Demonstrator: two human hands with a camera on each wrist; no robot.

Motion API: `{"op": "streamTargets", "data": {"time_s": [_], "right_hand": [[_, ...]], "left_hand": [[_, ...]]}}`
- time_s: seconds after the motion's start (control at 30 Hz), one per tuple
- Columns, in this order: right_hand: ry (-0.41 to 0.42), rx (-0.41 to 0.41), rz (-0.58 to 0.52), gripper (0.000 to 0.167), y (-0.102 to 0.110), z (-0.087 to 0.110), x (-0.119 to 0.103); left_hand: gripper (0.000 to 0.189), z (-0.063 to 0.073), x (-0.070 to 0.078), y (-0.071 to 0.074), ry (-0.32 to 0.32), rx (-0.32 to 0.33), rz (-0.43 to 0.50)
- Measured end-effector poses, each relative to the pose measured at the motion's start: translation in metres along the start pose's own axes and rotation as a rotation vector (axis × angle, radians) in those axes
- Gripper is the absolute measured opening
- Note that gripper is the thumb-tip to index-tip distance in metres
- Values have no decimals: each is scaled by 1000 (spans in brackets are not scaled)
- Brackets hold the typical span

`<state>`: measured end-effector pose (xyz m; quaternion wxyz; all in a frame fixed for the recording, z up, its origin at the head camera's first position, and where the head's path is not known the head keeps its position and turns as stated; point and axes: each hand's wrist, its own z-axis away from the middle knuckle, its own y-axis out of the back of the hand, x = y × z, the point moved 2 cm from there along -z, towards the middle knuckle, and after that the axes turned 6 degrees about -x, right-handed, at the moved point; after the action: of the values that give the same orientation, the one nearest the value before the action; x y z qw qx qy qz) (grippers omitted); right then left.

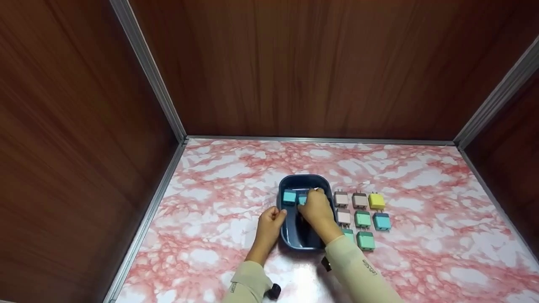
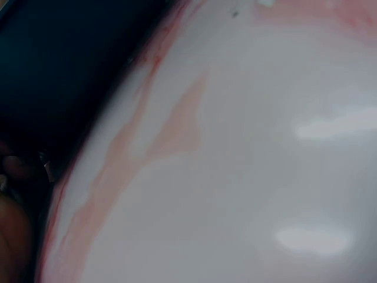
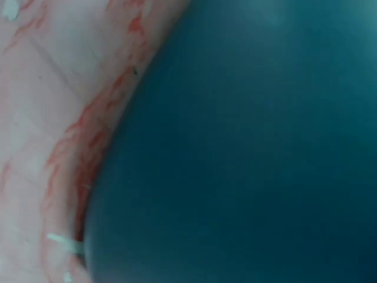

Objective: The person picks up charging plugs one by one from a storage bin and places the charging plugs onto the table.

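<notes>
A dark blue plastic tub (image 1: 294,240) stands on the table between the hands. My left hand (image 1: 268,224) grips its left rim, thumb at the edge and fingers curled at the outer wall. Inside the tub, my right hand (image 1: 316,208) pinches a blue charger plug (image 1: 302,198), partly hidden by the fingers. Another blue charger plug (image 1: 289,197) sits left of it, near the tub's left wall. In the left wrist view, part of the fingers (image 2: 15,236) shows beside the dark tub (image 2: 59,71). The tub's wall (image 3: 235,147) fills most of the right wrist view.
Right of the tub, several charger plugs stand in rough rows: pinkish ones (image 1: 341,199), a yellow one (image 1: 376,201), green ones (image 1: 366,240) and a blue one (image 1: 382,221). Wood-grain panels (image 1: 294,71) enclose the red-and-white marbled table (image 1: 219,189).
</notes>
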<state>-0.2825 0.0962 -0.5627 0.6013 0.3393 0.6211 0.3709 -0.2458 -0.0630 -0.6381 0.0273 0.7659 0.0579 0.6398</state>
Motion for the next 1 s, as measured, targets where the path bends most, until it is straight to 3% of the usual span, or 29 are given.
{"op": "streamTargets", "data": {"time_s": [0.67, 0.9, 1.0], "right_hand": [[98, 81, -10, 48, 23, 17, -4], [129, 126, -39, 51, 31, 26, -1], [141, 134, -60, 51, 34, 29, -1]], "left_hand": [[41, 1, -2, 1, 46, -11, 19], [40, 12, 38, 6, 16, -30, 15], [40, 12, 38, 5, 7, -21, 26]]}}
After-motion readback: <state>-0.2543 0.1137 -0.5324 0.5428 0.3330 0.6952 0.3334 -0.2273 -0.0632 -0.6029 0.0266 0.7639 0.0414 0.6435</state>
